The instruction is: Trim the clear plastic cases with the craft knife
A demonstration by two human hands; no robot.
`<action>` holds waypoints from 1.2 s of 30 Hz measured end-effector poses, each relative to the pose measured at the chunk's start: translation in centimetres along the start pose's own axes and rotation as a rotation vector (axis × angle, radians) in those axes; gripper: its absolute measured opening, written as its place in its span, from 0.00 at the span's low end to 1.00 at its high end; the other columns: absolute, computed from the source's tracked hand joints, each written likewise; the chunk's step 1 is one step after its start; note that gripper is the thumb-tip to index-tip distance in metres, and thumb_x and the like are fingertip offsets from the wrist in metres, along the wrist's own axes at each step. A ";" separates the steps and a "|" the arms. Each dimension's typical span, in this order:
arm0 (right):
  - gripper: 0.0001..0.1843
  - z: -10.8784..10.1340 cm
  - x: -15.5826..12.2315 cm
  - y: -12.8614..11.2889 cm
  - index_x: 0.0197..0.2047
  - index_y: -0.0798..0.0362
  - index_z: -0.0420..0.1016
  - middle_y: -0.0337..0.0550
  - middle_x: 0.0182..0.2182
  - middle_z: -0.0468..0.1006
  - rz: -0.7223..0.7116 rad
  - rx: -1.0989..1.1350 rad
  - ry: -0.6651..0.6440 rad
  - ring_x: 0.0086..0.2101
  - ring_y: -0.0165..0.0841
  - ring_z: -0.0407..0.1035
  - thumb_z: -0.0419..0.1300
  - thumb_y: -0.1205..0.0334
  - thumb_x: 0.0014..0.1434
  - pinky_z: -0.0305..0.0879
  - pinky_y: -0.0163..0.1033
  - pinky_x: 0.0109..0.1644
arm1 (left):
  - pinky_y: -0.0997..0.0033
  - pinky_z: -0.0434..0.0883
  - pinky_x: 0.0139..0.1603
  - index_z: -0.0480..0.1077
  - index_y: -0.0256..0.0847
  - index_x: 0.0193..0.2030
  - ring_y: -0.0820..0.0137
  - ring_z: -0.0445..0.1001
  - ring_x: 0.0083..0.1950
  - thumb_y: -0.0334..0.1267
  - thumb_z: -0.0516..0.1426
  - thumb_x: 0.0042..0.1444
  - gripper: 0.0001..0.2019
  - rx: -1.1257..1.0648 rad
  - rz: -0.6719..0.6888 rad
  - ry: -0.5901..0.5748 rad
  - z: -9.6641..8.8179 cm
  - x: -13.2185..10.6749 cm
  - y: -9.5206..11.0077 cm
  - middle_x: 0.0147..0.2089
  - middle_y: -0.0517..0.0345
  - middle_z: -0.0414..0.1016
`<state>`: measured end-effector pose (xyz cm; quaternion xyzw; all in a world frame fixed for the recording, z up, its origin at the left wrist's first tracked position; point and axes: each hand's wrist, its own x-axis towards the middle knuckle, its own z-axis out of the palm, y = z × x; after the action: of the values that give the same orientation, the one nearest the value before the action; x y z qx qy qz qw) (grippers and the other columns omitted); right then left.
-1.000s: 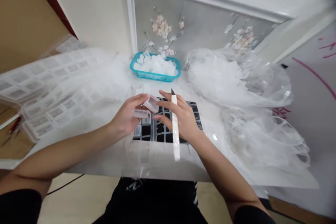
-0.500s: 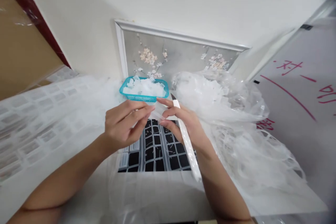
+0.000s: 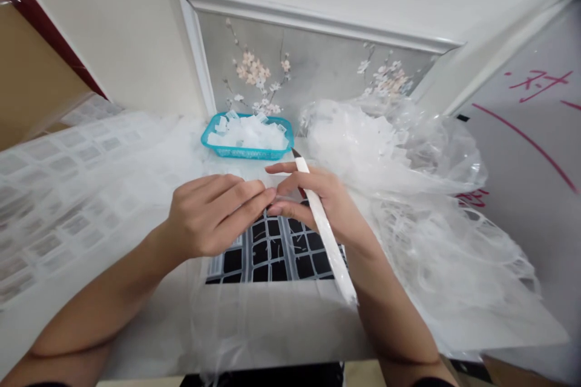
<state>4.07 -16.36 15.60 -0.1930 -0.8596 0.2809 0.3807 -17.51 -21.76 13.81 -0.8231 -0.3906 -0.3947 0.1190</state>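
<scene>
- Knife (image 3: 321,224), white-handled, dark-bladed, sat in the grip of your right hand (image 3: 336,208).
- What your left hand (image 3: 213,214) held couldn't be told.
- Red handwriting (image 3: 539,80) included 对.

Knife handle (image 3: 325,227), gripped among the right fingers (image 3: 290,182): a pale, slightly glossy, uneven surface is shown; at its tip, a dark blade (image 3: 296,153) is fitted. Plastic piece (image 3: 273,179), pinched at the left fingertips (image 3: 271,193): translucent, largely hidden. Beyond the fingers: basket (image 3: 247,153), glossy plastic, filled with frosted plastic bits (image 3: 258,136). Right of them: bag (image 3: 454,154), clear film, crinkled, shiny. Left: moulded plastic sheets (image 3: 45,193), translucent. Underneath: tabletop (image 3: 295,326), smooth.
</scene>
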 end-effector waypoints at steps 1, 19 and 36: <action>0.06 0.1 0.0 0.0 0.35 0.49 0.76 0.42 0.47 0.78 0.004 -0.006 -0.014 0.50 0.37 0.73 0.64 0.56 0.59 0.71 0.43 0.51 | 0.65 0.72 0.32 0.78 0.53 0.43 0.64 0.77 0.34 0.37 0.66 0.51 0.12 0.015 0.003 -0.020 -0.1 0.0 0.0 0.37 0.57 0.80; 0.07 0.5 -0.6 -1.4 0.34 0.45 0.74 0.39 0.36 0.79 -0.092 -0.089 0.134 0.53 0.40 0.71 0.57 0.62 0.64 0.74 0.46 0.49 | 0.73 0.61 0.22 0.75 0.45 0.32 0.78 0.67 0.22 0.38 0.62 0.56 0.03 -0.561 -0.695 0.469 1.1 2.1 -0.7 0.30 0.64 0.72; 0.02 0.4 -0.9 -1.0 0.36 0.47 0.73 0.43 0.47 0.79 -0.071 -0.115 0.290 0.51 0.42 0.73 0.60 0.61 0.61 0.74 0.48 0.48 | 0.75 0.63 0.19 0.73 0.40 0.33 0.75 0.68 0.20 0.45 0.64 0.51 0.10 -0.946 -0.859 0.083 0.9 2.0 -1.3 0.25 0.61 0.70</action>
<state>4.23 -17.73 15.49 -0.2226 -0.8166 0.1867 0.4988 -17.17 -19.37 14.49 -0.5409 -0.4643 -0.5685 -0.4106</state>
